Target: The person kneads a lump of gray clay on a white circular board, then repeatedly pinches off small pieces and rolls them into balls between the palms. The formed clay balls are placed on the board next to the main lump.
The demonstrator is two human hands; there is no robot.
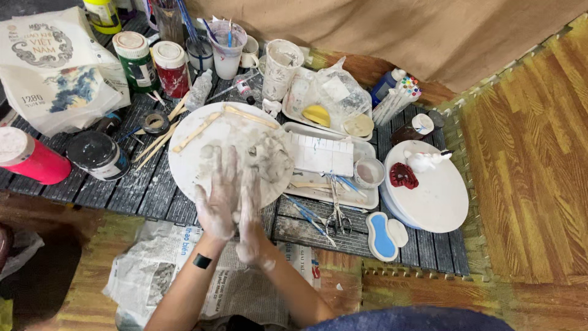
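Left hand (pixel 218 199) and right hand (pixel 250 214) press flat together, probably rolling soft, sticky clay; the lump (pixel 271 156) needs gentle cupping underneath.

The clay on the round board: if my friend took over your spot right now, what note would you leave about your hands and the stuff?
Left hand: coated in grey clay, palm pressed against the right hand, fingers flat; no grip on any tool.
Right hand: also clay-coated, pressed to the left; whether clay sits between the palms cannot be seen.
Both hands are over the near edge of the round white work board.
Lump of grey clay: on the board, just beyond the right hand, rough and unshaped.
Flat wooden sticks: lying on the far part of the board.
Metal scissors: on the slatted table, right of the board.
Done: clay is out. Left: shaping the lump.
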